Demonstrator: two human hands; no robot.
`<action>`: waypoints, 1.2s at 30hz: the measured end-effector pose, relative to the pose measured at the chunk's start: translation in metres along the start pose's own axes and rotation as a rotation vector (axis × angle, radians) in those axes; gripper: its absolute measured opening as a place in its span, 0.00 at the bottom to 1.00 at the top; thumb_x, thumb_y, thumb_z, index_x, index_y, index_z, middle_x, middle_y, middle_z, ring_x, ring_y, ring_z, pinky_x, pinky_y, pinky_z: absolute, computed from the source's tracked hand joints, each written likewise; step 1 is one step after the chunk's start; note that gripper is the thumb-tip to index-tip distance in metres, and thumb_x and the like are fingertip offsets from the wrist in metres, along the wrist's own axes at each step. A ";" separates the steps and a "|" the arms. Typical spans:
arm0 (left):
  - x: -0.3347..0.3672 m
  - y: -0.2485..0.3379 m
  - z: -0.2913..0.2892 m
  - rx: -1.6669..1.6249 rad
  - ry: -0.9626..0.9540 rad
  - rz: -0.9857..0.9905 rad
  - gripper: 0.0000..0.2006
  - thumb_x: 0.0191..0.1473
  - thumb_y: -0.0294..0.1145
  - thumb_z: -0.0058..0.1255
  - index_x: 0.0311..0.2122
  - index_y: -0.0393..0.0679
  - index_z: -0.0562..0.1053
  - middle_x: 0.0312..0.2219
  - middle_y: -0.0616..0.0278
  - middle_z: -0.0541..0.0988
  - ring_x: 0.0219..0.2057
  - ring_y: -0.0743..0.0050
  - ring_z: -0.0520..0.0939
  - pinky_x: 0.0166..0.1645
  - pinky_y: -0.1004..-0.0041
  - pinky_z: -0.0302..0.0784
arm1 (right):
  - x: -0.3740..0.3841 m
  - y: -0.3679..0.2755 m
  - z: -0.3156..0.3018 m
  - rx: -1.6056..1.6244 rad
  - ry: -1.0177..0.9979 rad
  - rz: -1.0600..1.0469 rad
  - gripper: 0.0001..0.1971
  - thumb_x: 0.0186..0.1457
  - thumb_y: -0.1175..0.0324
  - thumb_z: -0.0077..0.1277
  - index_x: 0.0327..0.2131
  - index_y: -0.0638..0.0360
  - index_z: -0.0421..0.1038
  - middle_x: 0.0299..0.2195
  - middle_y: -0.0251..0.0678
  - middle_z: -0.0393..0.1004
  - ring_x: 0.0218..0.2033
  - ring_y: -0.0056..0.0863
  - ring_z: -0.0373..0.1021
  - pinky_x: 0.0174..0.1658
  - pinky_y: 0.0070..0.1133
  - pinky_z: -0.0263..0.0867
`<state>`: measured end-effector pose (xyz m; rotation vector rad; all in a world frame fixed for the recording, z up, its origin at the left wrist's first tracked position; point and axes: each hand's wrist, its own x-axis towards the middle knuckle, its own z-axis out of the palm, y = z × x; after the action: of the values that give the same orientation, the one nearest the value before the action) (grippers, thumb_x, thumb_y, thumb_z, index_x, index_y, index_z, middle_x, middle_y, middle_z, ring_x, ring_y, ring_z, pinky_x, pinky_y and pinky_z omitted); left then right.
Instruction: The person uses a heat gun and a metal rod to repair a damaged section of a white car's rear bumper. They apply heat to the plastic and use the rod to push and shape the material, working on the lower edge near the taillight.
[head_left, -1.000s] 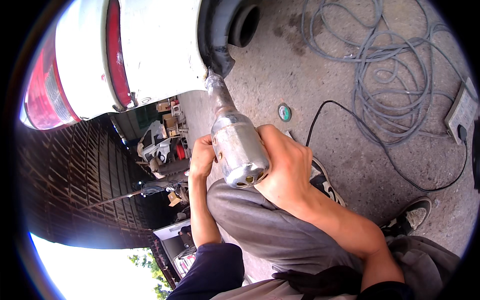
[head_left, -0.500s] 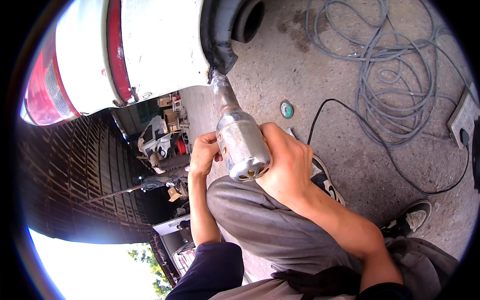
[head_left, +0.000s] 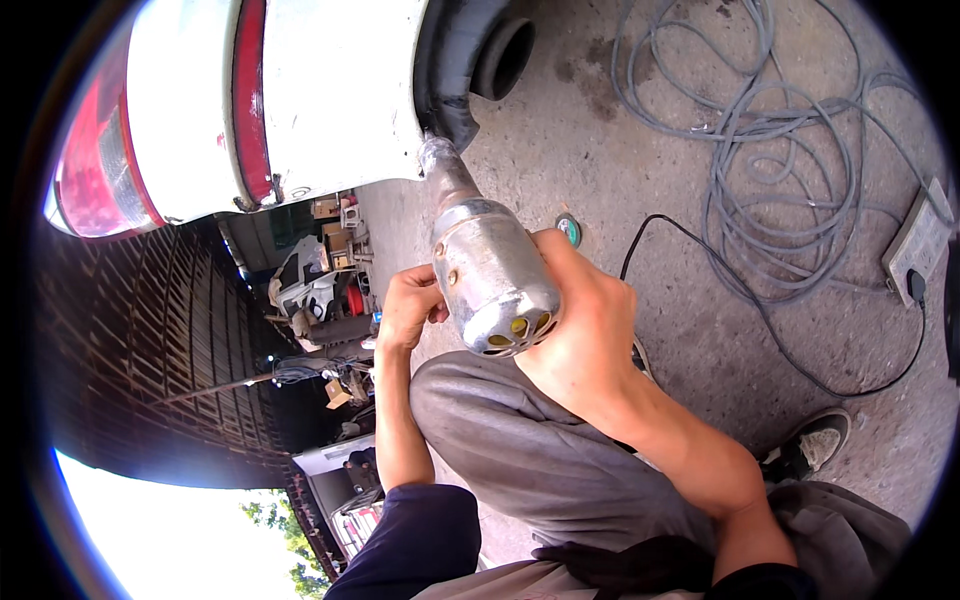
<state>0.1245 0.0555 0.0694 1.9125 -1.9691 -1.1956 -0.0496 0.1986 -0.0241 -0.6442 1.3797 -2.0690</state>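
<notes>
A metal heat gun (head_left: 494, 268) with a vented rear end is in my right hand (head_left: 585, 330), whose fingers wrap round its far side; its handle is hidden. Its nozzle (head_left: 438, 157) points at the lower edge of a white car bumper (head_left: 335, 90), close beside a black trim piece (head_left: 455, 115). Whether the nozzle touches the edge I cannot tell. On the gun's left side is my left hand (head_left: 408, 308), its fingers curled and pressed together, partly behind the gun. What they hold, if anything, does not show.
Coiled grey cable (head_left: 780, 190) lies on the concrete at the right. A black cord (head_left: 735, 285) runs to a power strip (head_left: 915, 240). Beyond my right hand is a round green-labelled item (head_left: 568, 228). A dark pipe opening (head_left: 503, 58) sits behind the bumper; boxes and clutter stand at left.
The heat gun's rear end has swung a little to the right in view, with my right hand. The bumper has shifted right too; the nozzle stays at its edge. Both hands keep their hold.
</notes>
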 end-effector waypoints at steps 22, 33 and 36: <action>0.014 -0.022 -0.014 0.174 -0.083 -0.150 0.12 0.53 0.33 0.63 0.32 0.32 0.77 0.15 0.68 0.71 0.14 0.84 0.67 0.18 0.79 0.58 | 0.146 0.014 -0.090 0.086 -0.553 0.197 0.09 0.44 0.69 0.56 0.23 0.66 0.71 0.18 0.31 0.71 0.17 0.16 0.67 0.19 0.17 0.64; 0.024 -0.022 -0.013 0.147 -0.115 -0.148 0.12 0.52 0.34 0.63 0.32 0.33 0.77 0.14 0.69 0.70 0.14 0.85 0.66 0.18 0.79 0.57 | 0.167 -0.017 -0.107 -0.039 -0.515 0.098 0.12 0.47 0.65 0.59 0.28 0.66 0.72 0.18 0.31 0.70 0.17 0.19 0.68 0.21 0.18 0.65; 0.020 -0.025 -0.020 0.138 -0.098 -0.164 0.13 0.52 0.35 0.64 0.32 0.33 0.78 0.15 0.70 0.71 0.14 0.85 0.68 0.18 0.80 0.58 | 0.100 -0.001 -0.082 0.064 -0.286 -0.079 0.11 0.47 0.69 0.59 0.30 0.69 0.71 0.19 0.39 0.73 0.22 0.33 0.73 0.28 0.25 0.69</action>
<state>0.1525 0.0319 0.0591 2.1589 -2.0258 -1.2460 -0.1771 0.1848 -0.0439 -0.9388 1.1374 -1.9800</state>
